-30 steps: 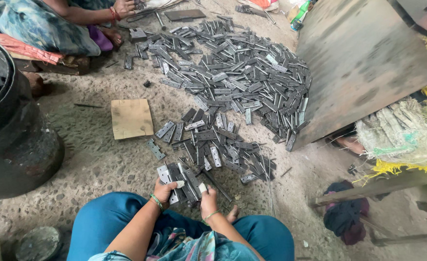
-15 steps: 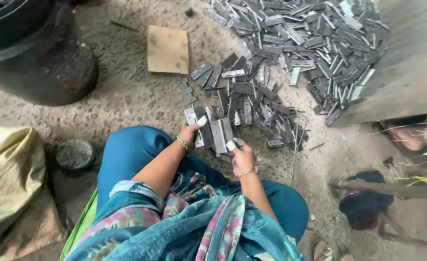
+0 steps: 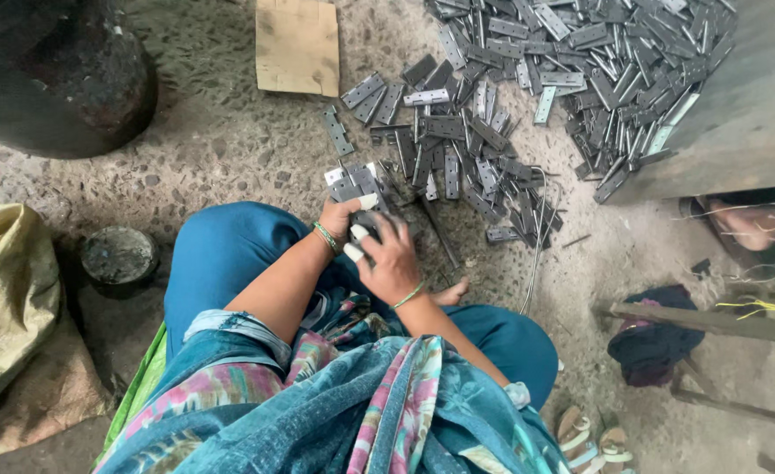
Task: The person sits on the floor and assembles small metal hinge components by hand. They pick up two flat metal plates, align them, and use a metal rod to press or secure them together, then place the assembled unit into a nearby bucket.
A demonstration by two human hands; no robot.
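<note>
Likely snag: left hand [image 3: 339,219] and right hand [image 3: 392,259] both clutch stacked metal hinges [image 3: 352,186] over the floor [image 3: 212,149]; loose leaves could slip out.

Floor workshop — metal hinge pile [image 3: 528,96], concrete floor [image 3: 220,149].
</note>
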